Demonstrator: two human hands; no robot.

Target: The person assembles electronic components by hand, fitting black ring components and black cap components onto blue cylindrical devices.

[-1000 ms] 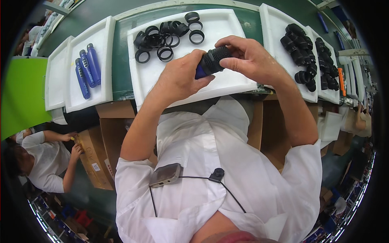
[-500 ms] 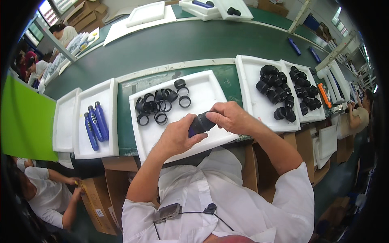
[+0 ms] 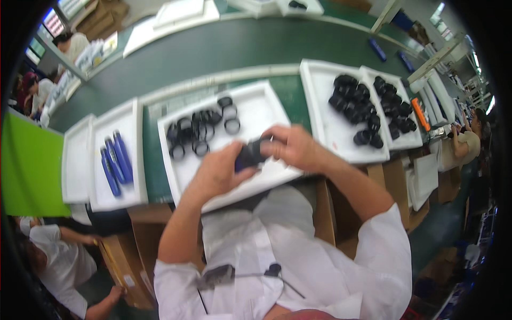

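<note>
Above the near edge of the middle white tray (image 3: 256, 96), both my hands are closed around a blue tube with a black head (image 3: 249, 155), shaped like a flashlight. My left hand (image 3: 215, 169) grips the blue end, thumb underneath. At the black end, the fingers and thumb of my right hand (image 3: 293, 149) are wrapped on, a little blurred. Much of the tube is covered by my hands. Several loose black rings (image 3: 232, 126) lie in the left and far part of that tray.
Slim blue tubes (image 3: 118, 160) lie in a white tray to the left. Black cylindrical parts (image 3: 354, 106) fill part of a white tray on the right, with more in the tray beside it. An orange tool (image 3: 420, 114) sits farther right. Co-workers (image 3: 58, 256) are on both sides.
The view has shifted, so the trays sit slightly higher and more to the left. My right fingers have changed position on the black head. The co-worker at lower left has lowered one hand.
</note>
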